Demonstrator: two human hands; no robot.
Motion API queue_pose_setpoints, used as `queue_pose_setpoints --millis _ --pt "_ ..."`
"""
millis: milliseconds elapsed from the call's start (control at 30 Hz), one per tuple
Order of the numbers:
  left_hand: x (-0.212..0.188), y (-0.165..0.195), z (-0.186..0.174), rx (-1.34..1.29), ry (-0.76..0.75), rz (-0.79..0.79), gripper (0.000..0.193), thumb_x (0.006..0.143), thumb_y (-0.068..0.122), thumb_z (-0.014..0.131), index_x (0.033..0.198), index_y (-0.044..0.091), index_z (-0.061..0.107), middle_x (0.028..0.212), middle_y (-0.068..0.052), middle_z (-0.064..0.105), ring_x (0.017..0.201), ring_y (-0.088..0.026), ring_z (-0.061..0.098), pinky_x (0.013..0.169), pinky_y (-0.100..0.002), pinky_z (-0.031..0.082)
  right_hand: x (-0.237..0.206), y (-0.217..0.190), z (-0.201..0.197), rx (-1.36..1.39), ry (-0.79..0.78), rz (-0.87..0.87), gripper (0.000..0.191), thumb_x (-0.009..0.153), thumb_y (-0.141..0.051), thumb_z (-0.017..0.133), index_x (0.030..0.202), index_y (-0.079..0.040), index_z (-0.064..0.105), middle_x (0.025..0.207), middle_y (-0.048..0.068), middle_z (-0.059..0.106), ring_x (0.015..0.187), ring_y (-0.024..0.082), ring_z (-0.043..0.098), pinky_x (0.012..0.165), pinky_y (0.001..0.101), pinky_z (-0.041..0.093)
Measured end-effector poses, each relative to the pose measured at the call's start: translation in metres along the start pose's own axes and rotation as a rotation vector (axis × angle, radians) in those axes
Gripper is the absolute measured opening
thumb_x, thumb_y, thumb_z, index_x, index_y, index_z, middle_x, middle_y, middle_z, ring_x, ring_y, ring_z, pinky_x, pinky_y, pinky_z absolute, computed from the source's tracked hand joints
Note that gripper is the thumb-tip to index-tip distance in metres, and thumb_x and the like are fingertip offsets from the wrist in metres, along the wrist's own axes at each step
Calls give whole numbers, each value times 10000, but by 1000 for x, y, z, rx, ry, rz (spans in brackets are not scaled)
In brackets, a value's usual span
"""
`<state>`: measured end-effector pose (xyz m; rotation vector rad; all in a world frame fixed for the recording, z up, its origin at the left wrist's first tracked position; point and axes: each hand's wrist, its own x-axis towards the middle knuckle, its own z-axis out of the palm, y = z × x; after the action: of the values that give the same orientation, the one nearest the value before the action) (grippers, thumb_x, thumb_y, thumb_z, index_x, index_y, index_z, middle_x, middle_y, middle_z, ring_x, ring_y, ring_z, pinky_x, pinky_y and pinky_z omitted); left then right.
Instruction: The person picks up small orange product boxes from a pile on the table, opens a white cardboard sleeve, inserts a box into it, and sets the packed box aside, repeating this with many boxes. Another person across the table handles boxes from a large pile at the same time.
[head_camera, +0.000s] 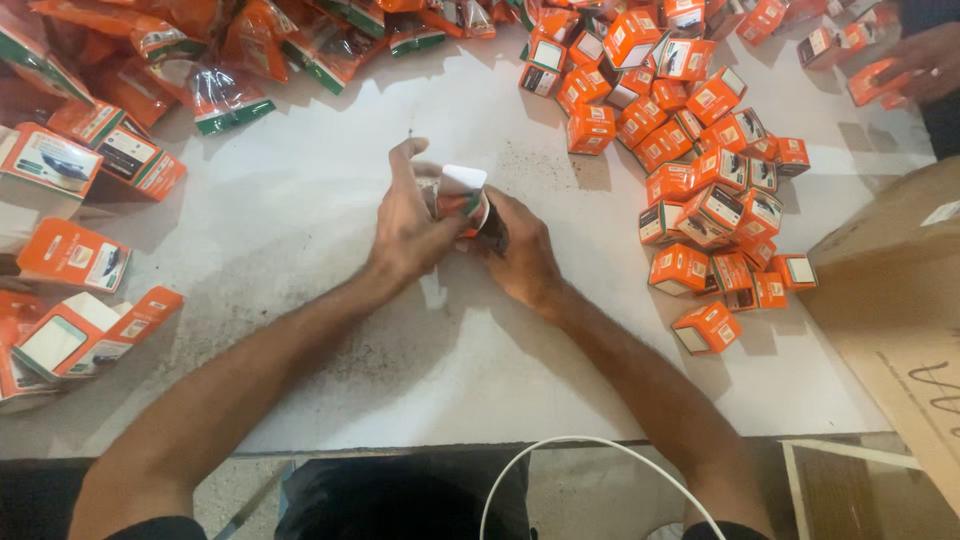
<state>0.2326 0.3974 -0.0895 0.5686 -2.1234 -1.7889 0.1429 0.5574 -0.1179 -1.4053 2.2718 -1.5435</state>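
Orange-and-white small box sits clamped between both hands, left hand and right hand curled together.

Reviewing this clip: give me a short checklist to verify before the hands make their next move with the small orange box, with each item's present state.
1. Left hand grips the small orange-and-white cardboard box: ok.
2. Right hand supports the box from the other side: ok.
3. White end flap stands open: ok.
4. Contents inside the box: cannot tell, hidden by fingers.
5. Bare white tabletop around the hands: ok.
6. Pile of small orange boxes lies apart from the hands, to the right: ok.
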Motion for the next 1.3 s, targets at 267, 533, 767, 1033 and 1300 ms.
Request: queue_pose_setpoints --millis 267,533,767,1033,1300 --pt "23 -17 -5 168 -59 71 294 873 164 764 995 -48 600 848 -79 729 791 -116 700 676 -313 585 0 0 4 -143 -15 -113 580 839 13 830 1361 -14 580 1277 162 674 1131 291 701 956 362 594" --pt "35 -19 -42 -473 -427 -150 207 853 176 695 988 20 690 923 -70 734 665 -109 607 623 -275 588 12 -6 0 -358 -93 -281 502 787 5 790 1264 -22 633 1325 188 653 1261 377 610 1048 446 525" --pt "29 -21 -23 28 -241 -52 150 913 25 686 1048 -39 677 918 -214 696 724 -207 635 631 -386 520 6 -8 2 -342 -50 -255 367 855 -93 833 1134 -57 598 1206 151 688 1148 359 662 973 455 525" --pt "4 -30 -33 434 -181 897 365 861 116 781 1189 4 667 1359 -201 645 1323 -371 592 1082 -445 524 -2 2 4 -240 1 -67 606 870 -179 861 1246 -22 412 1155 192 693 1062 356 708 870 428 567" --pt "7 -33 -31 425 -184 858 264 901 84 761 1151 60 681 1396 -184 644 1368 -369 584 1128 -438 513 -1 2 -1 -236 -33 -134 550 886 -115 835 1266 -50 444 1194 173 685 1081 364 713 889 432 578"
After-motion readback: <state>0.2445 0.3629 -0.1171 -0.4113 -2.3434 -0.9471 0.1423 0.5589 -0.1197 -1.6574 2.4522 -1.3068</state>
